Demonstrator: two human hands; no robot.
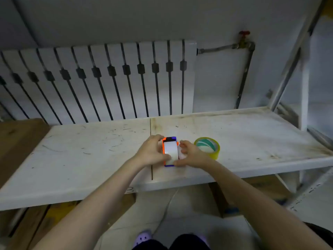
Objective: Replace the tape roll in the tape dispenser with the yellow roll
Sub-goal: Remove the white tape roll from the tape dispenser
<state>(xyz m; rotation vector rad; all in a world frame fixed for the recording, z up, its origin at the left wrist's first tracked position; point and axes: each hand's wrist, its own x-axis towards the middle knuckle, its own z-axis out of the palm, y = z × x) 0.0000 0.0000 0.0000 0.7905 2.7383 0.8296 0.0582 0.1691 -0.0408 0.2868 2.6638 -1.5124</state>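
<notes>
An orange and blue tape dispenser (170, 139) sits near the front middle of the white table (90, 150), with a white tape roll (170, 149) inside it. My left hand (153, 151) grips the dispenser's left side. My right hand (191, 155) holds its right side, thumb at the near end and fingers spread. The yellow tape roll (208, 147) lies flat on the table just right of my right hand, partly hidden behind it.
A white radiator (100, 78) and a pipe with a red valve (244, 34) stand behind the table. A wooden board (16, 141) lies at the left. A metal frame (295, 58) rises at the right. Cardboard boxes (266, 186) sit below.
</notes>
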